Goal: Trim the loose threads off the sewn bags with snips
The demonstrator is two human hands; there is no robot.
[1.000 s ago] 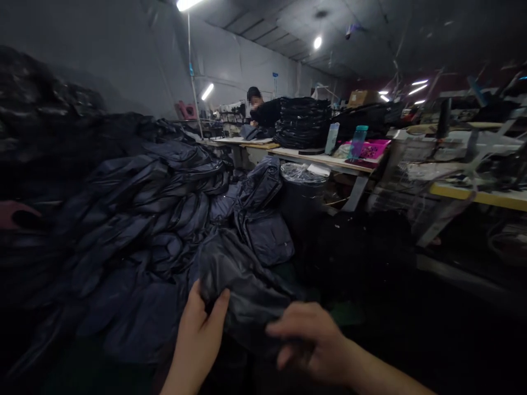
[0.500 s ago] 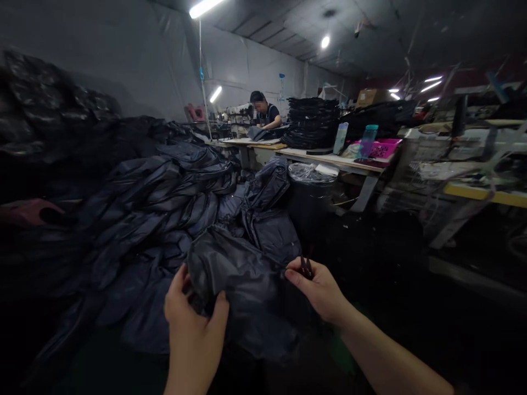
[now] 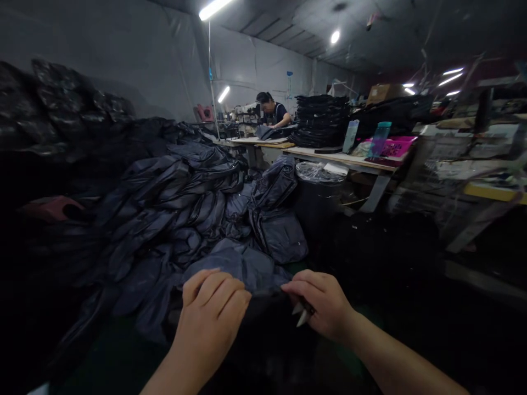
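Both my hands hold a dark navy nylon jacket [image 3: 242, 266] low in front of me, its edge pulled out between them. My left hand [image 3: 209, 312] is shut over the fabric, fingers curled on top. My right hand [image 3: 321, 304] pinches the other side of the edge. A small pair of thread snips [image 3: 302, 314] sits in that hand, its pale tips poking out below the fingers. The lower part of the jacket falls into deep shadow and is hard to make out.
A large heap of navy jackets [image 3: 164, 219] rises at left. Ahead, a co-worker [image 3: 274, 112] sits at a sewing machine, next to a tall stack of black garments [image 3: 321, 122]. A plastic-covered bin [image 3: 319, 197] stands before a long table [image 3: 337, 159] holding a pink basket [image 3: 391, 148].
The jacket has gone from a raised bunch to a lower, stretched edge between my hands. My left hand has closed over the top of it. The snips' pale tips now show, and the view has shifted slightly.
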